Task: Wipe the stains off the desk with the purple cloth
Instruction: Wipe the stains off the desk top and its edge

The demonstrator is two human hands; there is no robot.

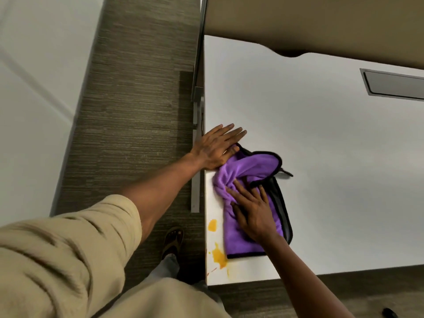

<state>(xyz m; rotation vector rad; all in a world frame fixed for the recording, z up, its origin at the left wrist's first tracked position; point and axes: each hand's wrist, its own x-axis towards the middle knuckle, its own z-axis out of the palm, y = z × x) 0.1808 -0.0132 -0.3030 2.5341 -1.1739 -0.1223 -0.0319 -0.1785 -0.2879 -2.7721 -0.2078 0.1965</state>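
Observation:
A purple cloth (243, 171) with a black hem lies bunched near the left edge of the white desk (321, 145). My right hand (252, 210) presses flat on top of the cloth, fingers spread. My left hand (218, 145) rests flat on the desk's left edge just beyond the cloth, its thumb touching the cloth's far corner. Orange stains show on the desk beside the cloth: one blob (212, 225) and a larger splash (219, 257) closer to the front corner, with thin streaks below it.
A grey recessed cable hatch (394, 84) sits at the desk's far right. A beige partition (321, 24) stands behind the desk. Carpeted floor (137, 111) runs along the left, with my sandalled foot (173, 241) by the desk corner.

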